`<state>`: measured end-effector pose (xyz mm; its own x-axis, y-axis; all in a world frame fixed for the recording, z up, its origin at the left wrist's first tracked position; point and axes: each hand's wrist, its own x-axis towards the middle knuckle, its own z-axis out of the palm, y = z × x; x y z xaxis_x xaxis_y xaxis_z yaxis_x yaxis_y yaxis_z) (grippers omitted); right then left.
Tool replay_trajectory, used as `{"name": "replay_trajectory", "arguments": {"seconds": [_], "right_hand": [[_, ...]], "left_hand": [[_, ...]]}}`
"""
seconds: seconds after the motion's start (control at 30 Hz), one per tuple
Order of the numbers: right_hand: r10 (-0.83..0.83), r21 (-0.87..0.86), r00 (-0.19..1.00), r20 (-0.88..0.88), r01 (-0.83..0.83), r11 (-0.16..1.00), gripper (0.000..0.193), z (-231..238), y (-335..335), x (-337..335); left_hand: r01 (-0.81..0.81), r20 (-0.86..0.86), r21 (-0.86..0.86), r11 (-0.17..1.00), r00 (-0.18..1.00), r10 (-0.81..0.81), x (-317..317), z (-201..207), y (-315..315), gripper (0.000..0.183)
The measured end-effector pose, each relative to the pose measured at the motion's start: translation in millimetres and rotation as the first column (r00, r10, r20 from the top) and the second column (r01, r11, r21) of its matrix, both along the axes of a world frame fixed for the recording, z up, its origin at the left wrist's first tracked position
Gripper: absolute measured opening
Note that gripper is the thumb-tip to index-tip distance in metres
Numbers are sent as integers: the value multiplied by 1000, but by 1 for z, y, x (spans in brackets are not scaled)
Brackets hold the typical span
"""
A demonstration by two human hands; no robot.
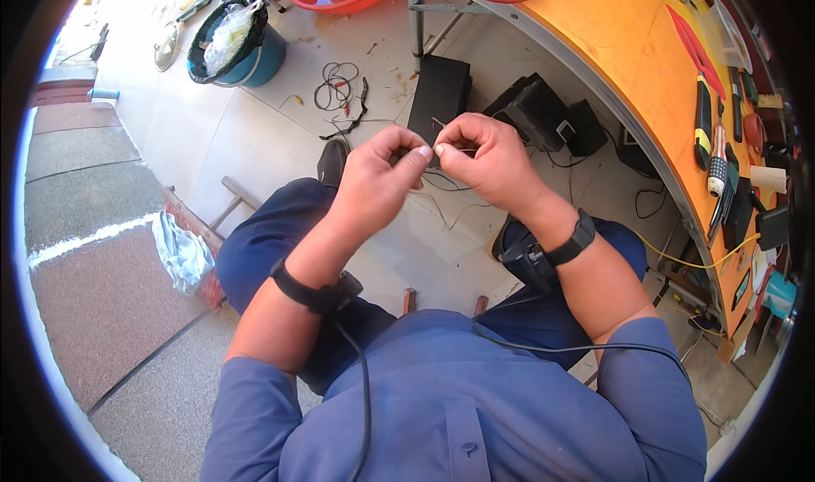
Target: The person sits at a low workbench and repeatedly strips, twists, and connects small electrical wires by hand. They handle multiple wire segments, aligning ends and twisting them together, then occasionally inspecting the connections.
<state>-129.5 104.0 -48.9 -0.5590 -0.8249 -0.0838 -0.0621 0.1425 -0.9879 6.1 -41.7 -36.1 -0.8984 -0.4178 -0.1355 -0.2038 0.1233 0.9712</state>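
Both hands meet in front of me over the gap between my knees. My left hand (382, 180) is closed, with thumb and forefinger pinched together. Touching its fingertips, my right hand (491, 161) makes the same pinch from the other side. A thin wire (465, 150) shows at the right fingers, and a short dark strand sticks up above them. The part between the fingertips is too small to make out. Below the hands a thin pale wire (449, 226) hangs in a loop. Black bands circle both my wrists.
An orange table (611, 23) curves along the right, bearing a yellow-black utility knife (702, 125) and other tools. Black boxes (440, 95) stand on the floor ahead. Coiled cable (335, 87), a blue bucket (259, 66) and a red basin (335, 6) lie beyond. A pale cloth (182, 253) hangs left.
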Motion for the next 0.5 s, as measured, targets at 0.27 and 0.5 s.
{"name": "replay_trajectory", "arguments": {"seconds": [0.27,0.5], "right_hand": [[-44,91,983,180,28,995,12,-3,1,-3],[8,54,871,492,-40,998,10,-2,4,-7]], "left_hand": [[-129,-138,-419,899,987,77,-2,-1,4,18],[-96,-231,-776,624,963,-139,-2,-3,2,17]]}}
